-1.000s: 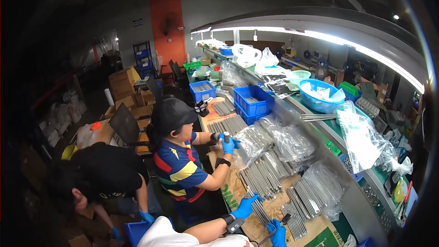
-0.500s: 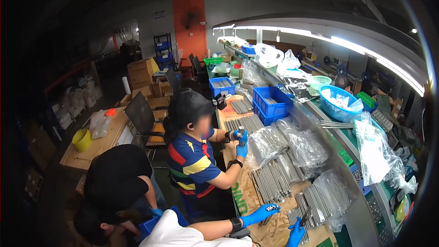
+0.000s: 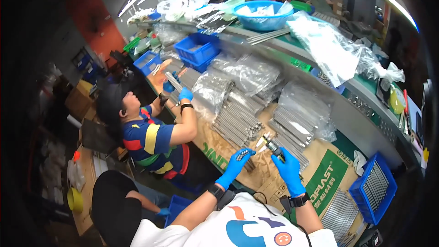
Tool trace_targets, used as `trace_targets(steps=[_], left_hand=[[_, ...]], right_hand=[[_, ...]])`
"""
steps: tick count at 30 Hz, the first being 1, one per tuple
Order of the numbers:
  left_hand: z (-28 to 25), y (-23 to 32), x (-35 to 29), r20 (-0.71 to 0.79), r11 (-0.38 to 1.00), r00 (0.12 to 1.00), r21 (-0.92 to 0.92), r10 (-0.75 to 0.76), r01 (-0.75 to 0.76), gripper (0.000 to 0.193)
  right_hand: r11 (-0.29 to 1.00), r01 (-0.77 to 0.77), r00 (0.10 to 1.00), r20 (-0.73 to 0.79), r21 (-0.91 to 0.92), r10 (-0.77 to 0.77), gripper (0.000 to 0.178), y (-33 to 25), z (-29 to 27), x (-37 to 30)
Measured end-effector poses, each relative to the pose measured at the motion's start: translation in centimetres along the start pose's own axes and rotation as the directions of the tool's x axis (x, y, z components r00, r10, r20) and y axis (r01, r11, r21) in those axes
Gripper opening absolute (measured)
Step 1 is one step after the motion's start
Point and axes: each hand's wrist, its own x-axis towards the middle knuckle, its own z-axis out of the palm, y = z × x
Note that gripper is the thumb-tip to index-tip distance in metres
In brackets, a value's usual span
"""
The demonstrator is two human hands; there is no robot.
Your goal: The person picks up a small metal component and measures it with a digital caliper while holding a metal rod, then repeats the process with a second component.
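My left hand (image 3: pixel 233 168), in a blue glove, is closed round a bundle of metal rods (image 3: pixel 243 155), whose ends show above the fingers. In my right hand (image 3: pixel 289 172), gloved too, is a caliper (image 3: pixel 273 147) with its jaws toward the left hand. The caliper and the rod ends are apart, over the brown paper (image 3: pixel 260 180) on the bench. Just beyond my hands lie rows of grey rods (image 3: pixel 236 122) and, further right, more rods (image 3: pixel 298 121) partly inside clear plastic.
At my left, a co-worker in a striped shirt (image 3: pixel 148 139) holds several rods; another person in black (image 3: pixel 114 203) bends low. Blue crates stand at the far left (image 3: pixel 196 51) and right (image 3: pixel 374 187). A raised shelf (image 3: pixel 274 41) carries a blue basket (image 3: pixel 263 20) and plastic bags.
My view has swung to the right, bringing the right-hand crate and both my hands fully in. The caliper has come up closer to the rod bundle. The co-worker's hands have moved apart along the rods.
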Motion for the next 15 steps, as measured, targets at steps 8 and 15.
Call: trace_targets(steps=[8, 15], left_hand=[[1.3, -0.9, -1.1, 0.002, 0.991, 0.991, 0.026, -0.133, 0.133, 0.023], [1.2, -2.0, -0.5, 0.008, 0.986, 0.989, 0.073, -0.151, 0.15, 0.024]], right_hand=[[0.985, -0.03, 0.988, 0.144, -0.172, 0.055, 0.04, -1.2, -1.2, -1.0], [0.96, 0.024, 0.977, 0.211, -0.278, 0.037, 0.036, -0.8, -1.5, -0.3]])
